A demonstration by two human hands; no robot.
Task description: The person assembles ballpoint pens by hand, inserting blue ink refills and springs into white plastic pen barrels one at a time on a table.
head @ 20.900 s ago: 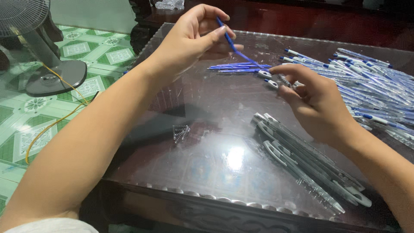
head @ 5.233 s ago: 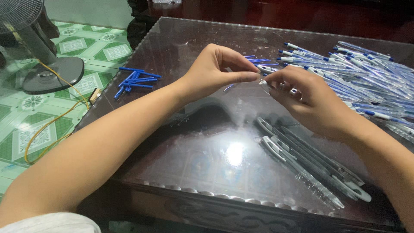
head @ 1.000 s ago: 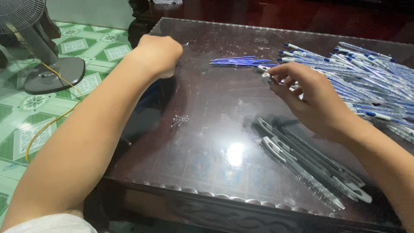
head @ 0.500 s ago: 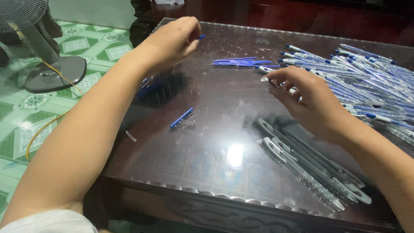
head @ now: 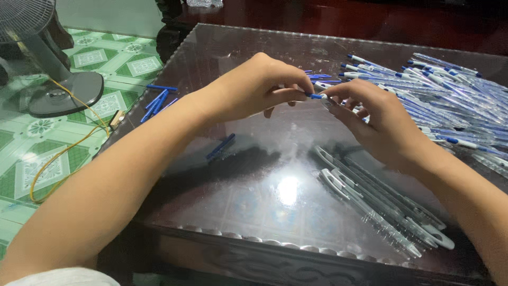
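Probably a home living room: green patterned floor tiles [head: 79,58], standing fan [head: 47,63], carved glass-topped table [head: 227,201].

A fan [head: 37,47] stands on the tiled floor [head: 32,153].

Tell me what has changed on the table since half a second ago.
The left hand came back from the far left edge to meet the right hand; together they pinch a small blue-tipped pen part. The loose blue piece, the clear barrels and the pen pile stayed put.
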